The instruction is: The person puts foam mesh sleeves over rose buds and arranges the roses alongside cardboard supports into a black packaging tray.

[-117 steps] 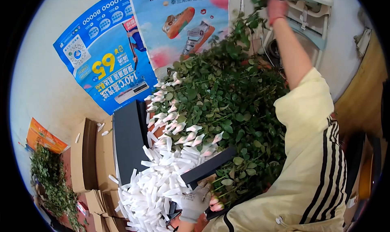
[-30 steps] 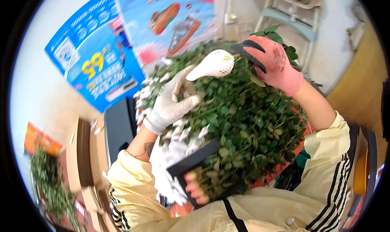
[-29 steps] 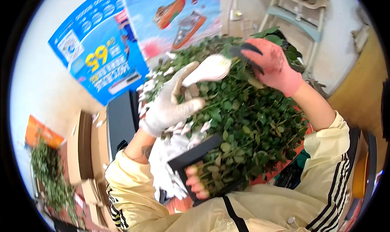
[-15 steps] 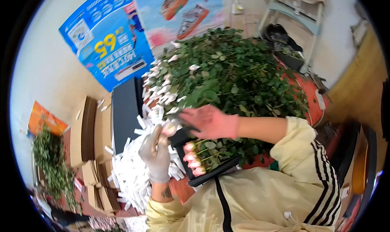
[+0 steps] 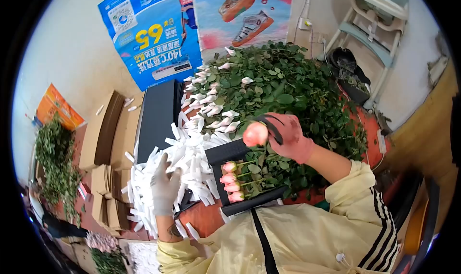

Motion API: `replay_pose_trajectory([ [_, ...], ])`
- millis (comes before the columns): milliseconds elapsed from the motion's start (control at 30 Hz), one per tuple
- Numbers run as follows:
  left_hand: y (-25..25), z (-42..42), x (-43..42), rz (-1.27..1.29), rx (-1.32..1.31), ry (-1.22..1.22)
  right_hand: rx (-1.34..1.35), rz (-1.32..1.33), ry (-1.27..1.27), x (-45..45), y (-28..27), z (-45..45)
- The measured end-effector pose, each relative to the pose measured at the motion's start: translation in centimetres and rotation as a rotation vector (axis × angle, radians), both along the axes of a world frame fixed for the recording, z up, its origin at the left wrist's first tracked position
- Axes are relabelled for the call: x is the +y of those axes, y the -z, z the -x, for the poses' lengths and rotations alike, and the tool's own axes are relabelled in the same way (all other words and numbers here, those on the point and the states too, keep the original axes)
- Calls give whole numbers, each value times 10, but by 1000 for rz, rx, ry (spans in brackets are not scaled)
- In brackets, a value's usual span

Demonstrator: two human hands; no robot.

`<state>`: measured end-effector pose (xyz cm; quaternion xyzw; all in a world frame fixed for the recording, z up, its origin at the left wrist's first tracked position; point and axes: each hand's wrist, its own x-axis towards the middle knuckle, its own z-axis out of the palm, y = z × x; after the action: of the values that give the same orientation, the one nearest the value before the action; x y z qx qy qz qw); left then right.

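My right hand (image 5: 287,138), in a pink glove with dark fingertips, pinches the stem of a pink rose (image 5: 255,134) just behind its bloom. The rose has no net on it. Below it, several pink roses (image 5: 231,179) lie with heads lined up in a black tray (image 5: 225,151). My left hand (image 5: 164,185), in a whitish glove, is over a heap of white foam nets (image 5: 192,161), its fingers apart and nothing seen in them. Behind, netted roses (image 5: 209,99) lie with their leafy stems (image 5: 283,91) spread to the right.
A dark board (image 5: 157,115) and cardboard sheets (image 5: 101,130) stand left of the nets. More greenery (image 5: 55,163) lies at the far left. Posters (image 5: 149,38) hang on the wall. A high chair (image 5: 370,34) and a black container (image 5: 353,77) are at the back right.
The netted rose between my hands has lost its net and is now a bare bloom in my right hand. My left hand has moved left and opened over the nets.
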<state>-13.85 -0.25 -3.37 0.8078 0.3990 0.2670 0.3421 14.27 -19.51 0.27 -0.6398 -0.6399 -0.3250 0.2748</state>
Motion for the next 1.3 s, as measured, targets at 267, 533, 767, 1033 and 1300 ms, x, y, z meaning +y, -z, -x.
replay_pose_trajectory([
  [267,-63,-93,-72,-371,-606,649,63,-30,-156,-18,15,5],
  [533,-67,-122,-85,-456,-658,732,128,-67,-161,-27,24,3],
  [767,-33,-73,-56,-256,-207,601,213,-511,160,-63,-60,-99],
  [1033,59,-73,-68,-499,183,572,-77,-153,-72,-69,-127,-4],
  [1300,68,-68,-76,-335,300,637,-282,620,-78,14,54,-5],
])
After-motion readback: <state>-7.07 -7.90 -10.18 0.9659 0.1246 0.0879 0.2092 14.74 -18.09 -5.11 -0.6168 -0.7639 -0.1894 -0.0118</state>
